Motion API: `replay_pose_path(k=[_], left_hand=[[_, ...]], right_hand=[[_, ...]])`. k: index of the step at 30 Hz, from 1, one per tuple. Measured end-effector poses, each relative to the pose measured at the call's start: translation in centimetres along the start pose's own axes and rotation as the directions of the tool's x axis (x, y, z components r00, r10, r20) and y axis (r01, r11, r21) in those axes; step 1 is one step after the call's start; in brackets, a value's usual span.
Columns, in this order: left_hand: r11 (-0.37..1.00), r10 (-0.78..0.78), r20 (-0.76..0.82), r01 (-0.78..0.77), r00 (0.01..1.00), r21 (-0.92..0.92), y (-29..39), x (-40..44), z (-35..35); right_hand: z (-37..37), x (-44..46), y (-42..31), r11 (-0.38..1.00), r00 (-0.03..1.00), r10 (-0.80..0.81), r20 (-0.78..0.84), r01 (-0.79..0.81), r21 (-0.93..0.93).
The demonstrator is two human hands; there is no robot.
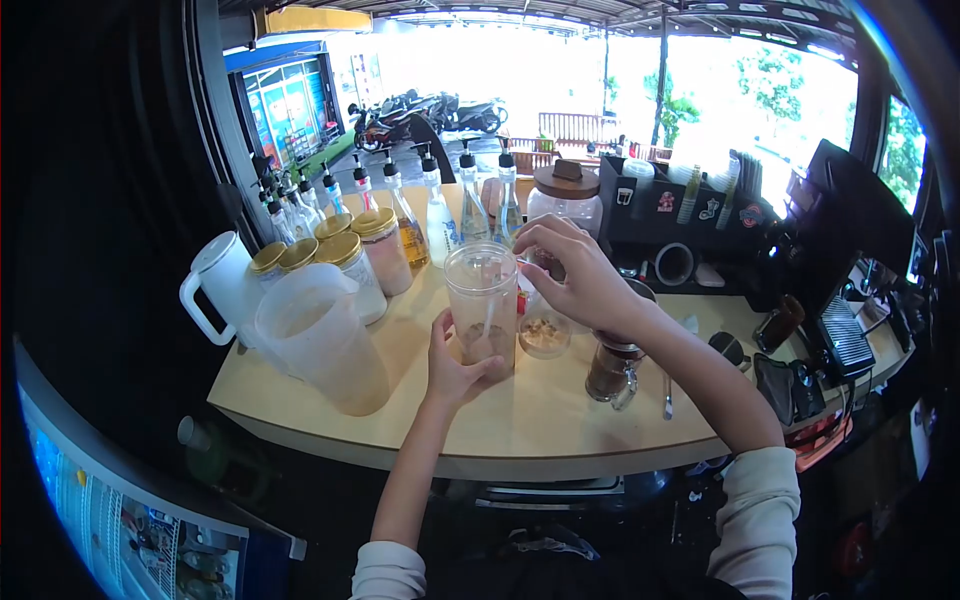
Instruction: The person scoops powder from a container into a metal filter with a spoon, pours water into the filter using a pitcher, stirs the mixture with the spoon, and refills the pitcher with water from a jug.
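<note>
A tall clear plastic cup [484, 300] stands upright on the wooden counter, with a spoon inside and a little brownish content near its bottom. My left hand [463, 362] is wrapped round the cup's lower part. At the cup's rim, my right hand [563, 262] has its fingers bent and pressed together; what they pinch is too small to make out. Just right of the cup sits a small open jar [545, 334] with light brown contents. A glass mug [612, 370] of dark brown contents stands under my right forearm.
A large translucent pitcher [325, 345], a white jug [222, 280] and gold-lidded jars [382, 250] stand at the left. Pump bottles [440, 215] line the back. A wooden-lidded jar [567, 195], a black cup organizer [650, 215] and a coffee machine [848, 325] are toward the right.
</note>
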State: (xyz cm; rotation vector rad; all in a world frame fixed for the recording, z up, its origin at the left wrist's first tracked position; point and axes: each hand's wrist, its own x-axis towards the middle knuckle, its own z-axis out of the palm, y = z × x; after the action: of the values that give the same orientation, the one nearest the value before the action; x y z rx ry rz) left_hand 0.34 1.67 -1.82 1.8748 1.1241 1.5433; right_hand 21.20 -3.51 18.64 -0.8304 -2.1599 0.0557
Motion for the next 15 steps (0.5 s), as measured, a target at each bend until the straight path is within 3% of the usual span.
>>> replay_pose_path(k=[3, 8, 11, 15], left_hand=[[0.999, 0.025, 0.033, -0.024, 0.999, -0.024, 0.7, 0.1, -0.1], [0.988, -0.103, 0.115, 0.115, 0.988, -0.099, 2.6, -0.1, -0.1], [0.988, -0.125, 0.127, 0.135, 0.984, -0.075, 3.0, -0.2, 0.0], [0.997, -0.067, 0.08, 0.071, 0.995, -0.044, 1.8, -0.5, 0.4]], right_hand=[[0.5, 0.7, -0.1, 0.999, 0.999, -0.036, 0.002, 0.036, -0.039], [1.7, 0.8, -0.3, 0.982, 0.986, -0.165, 0.0, 0.164, -0.098], [0.3, 0.1, -0.7, 0.983, 0.995, -0.096, 0.034, 0.1, -0.153], [-3.9, -3.1, 0.9, 0.973, 0.986, 0.153, -0.063, -0.162, -0.167]])
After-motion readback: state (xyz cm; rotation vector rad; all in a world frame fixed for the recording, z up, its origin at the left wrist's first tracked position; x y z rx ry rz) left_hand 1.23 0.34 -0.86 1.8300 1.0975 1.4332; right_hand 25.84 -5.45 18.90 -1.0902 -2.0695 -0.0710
